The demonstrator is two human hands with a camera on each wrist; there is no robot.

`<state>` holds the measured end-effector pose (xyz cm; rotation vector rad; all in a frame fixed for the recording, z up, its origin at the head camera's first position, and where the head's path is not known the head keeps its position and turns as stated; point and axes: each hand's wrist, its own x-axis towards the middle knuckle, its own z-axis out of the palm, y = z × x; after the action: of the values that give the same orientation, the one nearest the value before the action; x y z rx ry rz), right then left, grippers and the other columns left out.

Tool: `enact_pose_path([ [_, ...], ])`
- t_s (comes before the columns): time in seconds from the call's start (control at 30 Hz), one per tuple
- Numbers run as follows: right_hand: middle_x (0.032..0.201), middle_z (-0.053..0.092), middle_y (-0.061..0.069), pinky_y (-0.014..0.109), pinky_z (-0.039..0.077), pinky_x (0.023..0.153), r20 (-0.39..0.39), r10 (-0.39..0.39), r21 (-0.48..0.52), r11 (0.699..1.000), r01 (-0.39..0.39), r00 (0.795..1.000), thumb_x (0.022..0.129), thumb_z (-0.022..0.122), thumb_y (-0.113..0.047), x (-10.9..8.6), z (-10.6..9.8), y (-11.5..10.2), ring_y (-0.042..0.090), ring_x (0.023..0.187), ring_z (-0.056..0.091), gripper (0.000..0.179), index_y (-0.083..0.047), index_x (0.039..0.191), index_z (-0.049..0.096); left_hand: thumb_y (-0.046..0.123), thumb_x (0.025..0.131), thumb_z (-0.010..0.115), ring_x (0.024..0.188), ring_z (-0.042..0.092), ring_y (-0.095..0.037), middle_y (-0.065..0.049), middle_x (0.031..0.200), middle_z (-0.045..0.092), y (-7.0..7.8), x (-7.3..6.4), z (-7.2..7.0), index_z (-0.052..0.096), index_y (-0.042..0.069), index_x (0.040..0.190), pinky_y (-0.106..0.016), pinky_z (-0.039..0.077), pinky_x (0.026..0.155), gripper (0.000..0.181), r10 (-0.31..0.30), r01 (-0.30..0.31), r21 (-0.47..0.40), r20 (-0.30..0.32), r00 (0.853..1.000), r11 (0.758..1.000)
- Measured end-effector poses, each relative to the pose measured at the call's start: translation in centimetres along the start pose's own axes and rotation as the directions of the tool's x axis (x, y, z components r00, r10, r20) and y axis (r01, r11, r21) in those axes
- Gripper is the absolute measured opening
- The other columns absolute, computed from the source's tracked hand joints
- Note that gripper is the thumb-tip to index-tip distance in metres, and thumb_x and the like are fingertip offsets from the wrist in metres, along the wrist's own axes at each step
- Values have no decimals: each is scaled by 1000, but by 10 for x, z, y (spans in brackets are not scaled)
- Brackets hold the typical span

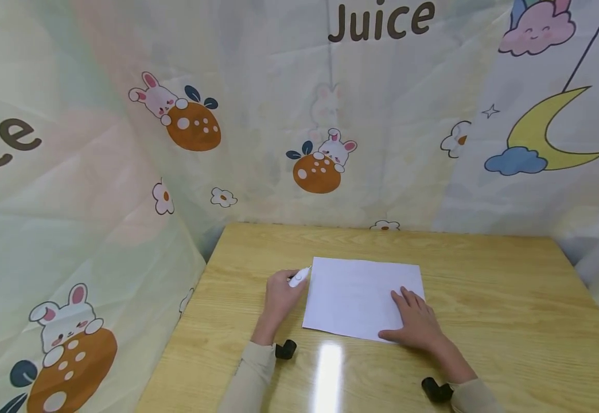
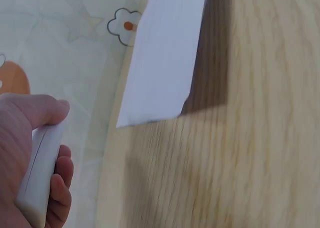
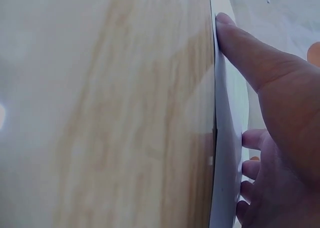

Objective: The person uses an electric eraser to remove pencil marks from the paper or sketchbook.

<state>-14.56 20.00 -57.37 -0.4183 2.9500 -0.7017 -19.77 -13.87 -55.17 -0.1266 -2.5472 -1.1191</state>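
A white sheet of paper (image 1: pixel 356 295) lies on the wooden table, seen edge-on in both wrist views. My left hand (image 1: pixel 281 295) is just beyond the sheet's left edge, gripping a small white tool (image 1: pixel 299 277) with a narrow tip. In the left wrist view the thumb lies along the tool's white body (image 2: pixel 40 173), which has a thin seam, and the fingers curl round it. Its exact kind is unclear. My right hand (image 1: pixel 417 322) rests with spread fingers on the right part of the paper, the thumb near its front edge.
The wooden table (image 1: pixel 511 310) extends around the paper, with a bright light reflection in front. A printed cloth (image 1: pixel 258 115) with rabbits and flowers hangs behind and to the left. Black wrist-worn devices (image 1: pixel 286 349) show beside both sleeves.
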Motion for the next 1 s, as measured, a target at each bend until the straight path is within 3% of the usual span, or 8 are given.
enact_pose_path([
  [0.23,148,30,30,72,24,96,-6,-10,-32,999,10,1000,66,76,-68,1,-3,4,52,132,26,111,4,143,42,12,76,84,74,63,-22,-11,87,69,-20,11,-11,75,-1,98,-38,52,63,26,-102,95,-89,-73,992,991],
  [0.5,148,31,30,71,26,95,-16,-21,-37,999,20,1000,65,74,-72,2,2,4,52,131,28,112,3,142,43,16,75,86,77,60,-25,-11,87,65,-47,31,-21,77,2,99,-39,50,64,29,-132,128,-38,-108,985,991],
  [0.73,148,29,31,72,24,96,-8,-14,-14,1000,14,1000,65,74,-71,-2,4,4,52,132,25,112,3,143,42,20,76,85,76,63,-22,-9,89,69,-52,39,-24,76,4,102,-36,52,62,32,-258,258,-17,-53,965,966],
  [1.0,149,29,29,72,25,95,-20,-28,-15,1000,28,999,66,72,-73,1,0,5,50,133,25,112,2,144,41,27,74,86,69,61,-20,-7,80,67,-55,46,-21,76,3,102,-36,51,59,38,-303,306,19,-86,949,952],
])
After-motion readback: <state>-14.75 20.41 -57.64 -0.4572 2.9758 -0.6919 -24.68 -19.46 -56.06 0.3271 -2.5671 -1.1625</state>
